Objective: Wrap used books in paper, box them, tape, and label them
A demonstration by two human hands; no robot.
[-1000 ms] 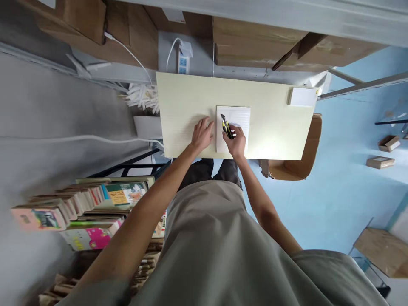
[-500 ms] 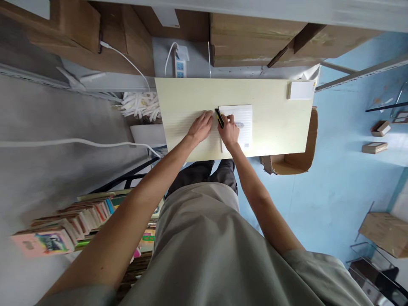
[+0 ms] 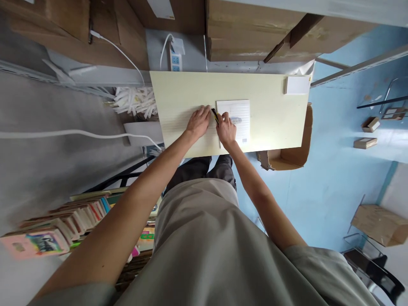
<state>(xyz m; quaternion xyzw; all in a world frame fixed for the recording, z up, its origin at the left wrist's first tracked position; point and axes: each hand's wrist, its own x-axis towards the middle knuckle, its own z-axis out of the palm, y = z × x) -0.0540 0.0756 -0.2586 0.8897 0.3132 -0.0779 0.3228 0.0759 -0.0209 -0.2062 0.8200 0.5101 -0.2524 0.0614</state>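
Observation:
My left hand [image 3: 199, 122] lies flat on the pale yellow tabletop [image 3: 270, 121], fingers stretched forward, just left of a white pad of paper [image 3: 242, 109]. Closed in my right hand [image 3: 227, 132] is a black and yellow utility knife [image 3: 215, 115], its front end pointing forward and left, near my left fingertips. This hand rests over the left edge of the pad, which has faint lines and a small grey picture partly covered by my fingers. Whether the blade is out is too small to tell.
A white box [image 3: 297, 85] sits at the table's far right corner. Behind the table are large cardboard boxes [image 3: 255, 32] and a power strip [image 3: 176, 60]. An open carton [image 3: 291, 159] stands below the right edge; stacked books [image 3: 73, 221] are at lower left.
The whole view has shifted slightly up and left. Against the pad, my right hand and the knife have come a little toward me. My left hand stays about in place.

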